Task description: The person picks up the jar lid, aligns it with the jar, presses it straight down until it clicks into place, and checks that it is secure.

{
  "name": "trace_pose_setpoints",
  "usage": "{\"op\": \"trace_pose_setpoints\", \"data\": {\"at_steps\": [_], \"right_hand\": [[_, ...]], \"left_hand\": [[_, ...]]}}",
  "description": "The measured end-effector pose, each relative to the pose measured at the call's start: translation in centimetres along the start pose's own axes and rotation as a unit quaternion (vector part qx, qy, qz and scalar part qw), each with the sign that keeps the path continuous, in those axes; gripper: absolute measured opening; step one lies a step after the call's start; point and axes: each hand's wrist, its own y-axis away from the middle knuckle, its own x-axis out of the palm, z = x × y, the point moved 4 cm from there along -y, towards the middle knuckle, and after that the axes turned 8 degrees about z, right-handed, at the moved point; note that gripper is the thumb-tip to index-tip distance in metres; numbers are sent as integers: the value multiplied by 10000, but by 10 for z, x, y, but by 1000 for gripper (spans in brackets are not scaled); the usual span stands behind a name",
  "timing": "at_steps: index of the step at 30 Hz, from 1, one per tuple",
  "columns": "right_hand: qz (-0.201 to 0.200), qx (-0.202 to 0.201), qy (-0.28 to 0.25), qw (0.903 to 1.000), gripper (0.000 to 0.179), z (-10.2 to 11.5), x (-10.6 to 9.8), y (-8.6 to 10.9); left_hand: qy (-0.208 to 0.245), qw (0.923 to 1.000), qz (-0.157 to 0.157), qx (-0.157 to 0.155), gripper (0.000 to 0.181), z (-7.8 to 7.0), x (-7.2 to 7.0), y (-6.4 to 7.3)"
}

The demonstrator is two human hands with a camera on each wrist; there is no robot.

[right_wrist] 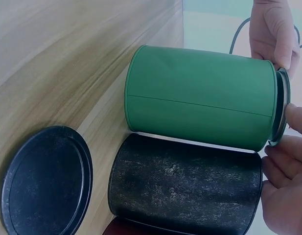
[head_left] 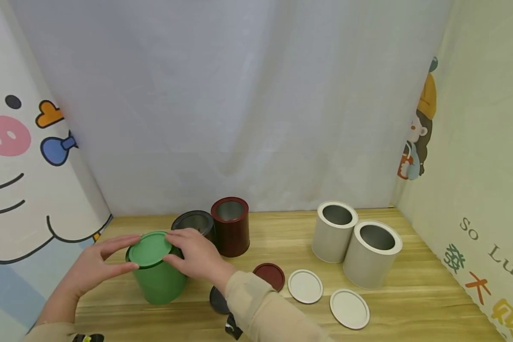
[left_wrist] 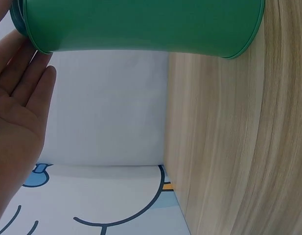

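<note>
A round green lid (head_left: 150, 249) sits at the mouth of a green can (head_left: 161, 285). In the right wrist view a gap shows between the lid's rim (right_wrist: 286, 93) and the can's top edge. My left hand (head_left: 90, 266) holds the lid's left edge, thumb nearest me and fingers behind. From the other side my right hand (head_left: 196, 251) grips the same rim between thumb and fingers. The can stands upright on the wooden table. Just behind it is an open black can (head_left: 194, 221), close to the right fingers.
An open dark red can (head_left: 232, 235) stands beside the black one. Two open white cans (head_left: 331, 237) (head_left: 367, 263) are at the right. Loose lids lie in front: black (right_wrist: 48, 181), dark red (head_left: 269, 277) and two white (head_left: 305, 286) (head_left: 349, 308). Curtains (head_left: 239, 104) enclose the table.
</note>
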Motion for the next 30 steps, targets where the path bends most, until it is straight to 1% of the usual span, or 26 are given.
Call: {"op": "trace_pose_setpoints", "data": {"at_steps": [5, 8, 10, 13, 22, 24, 30], "right_hand": [[19, 95, 182, 9998, 49, 1, 1, -2], [55, 159, 309, 9994, 49, 2, 1, -3], [88, 199, 424, 9989, 49, 3, 2, -4], [120, 252, 594, 9978, 48, 4, 2, -5], [213, 386, 1087, 9931, 47, 6, 4, -10], [231, 377, 1174, 9921, 47, 6, 5, -10], [184, 331, 1359, 9900, 46, 7, 4, -9]], "left_hand": [[44, 10000, -17, -83, 58, 1, -1, -1], [176, 9998, 5, -92, 58, 2, -1, -1], [254, 9996, 39, -69, 59, 3, -1, -1], [241, 9997, 68, -23, 59, 5, -2, -2], [36, 9997, 162, 170, 58, 9, -4, -5], [-6, 9997, 179, 164, 59, 10, -3, -5], [188, 9993, 283, 159, 58, 10, -3, -7]]}}
